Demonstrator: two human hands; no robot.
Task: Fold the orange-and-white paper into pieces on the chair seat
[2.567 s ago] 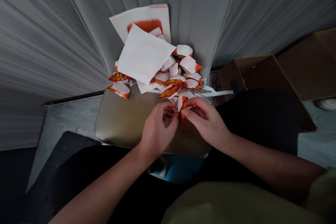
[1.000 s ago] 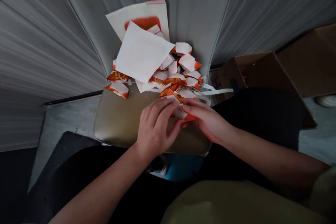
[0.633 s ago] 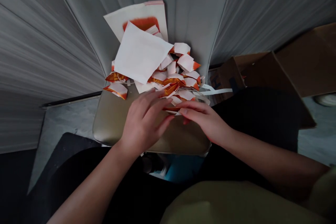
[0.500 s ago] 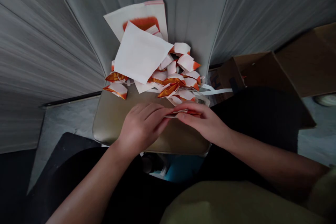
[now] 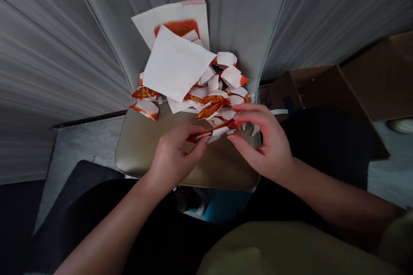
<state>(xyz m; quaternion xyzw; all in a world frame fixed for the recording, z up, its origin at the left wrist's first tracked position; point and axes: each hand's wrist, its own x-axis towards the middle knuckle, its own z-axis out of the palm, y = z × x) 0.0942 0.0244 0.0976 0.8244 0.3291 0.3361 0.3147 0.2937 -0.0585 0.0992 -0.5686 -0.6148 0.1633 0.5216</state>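
Note:
My left hand [image 5: 176,152] pinches the left end of a folded orange-and-white paper [image 5: 219,131] between thumb and fingers. At the paper's right end is my right hand [image 5: 266,142], its thumb and fingers apart and nothing gripped between them. Just beyond lies a pile of folded orange-and-white paper pieces [image 5: 232,77] on the chair seat [image 5: 138,146]. A plain white square sheet [image 5: 177,64] rests over part of the pile. Behind it, larger white sheets with an orange patch [image 5: 176,28] lean toward the chair back.
The padded grey chair back [image 5: 238,4] rises behind the papers. Open cardboard boxes [image 5: 329,90] stand on the floor at the right. White strips [image 5: 280,111] stick out past the seat's right side. Grey curtain-like cloth [image 5: 48,51] hangs at the left.
My right hand has let go of the folded paper and opened, moving slightly right. The paper, still in my left hand, now tilts up at its right end and shows more of itself.

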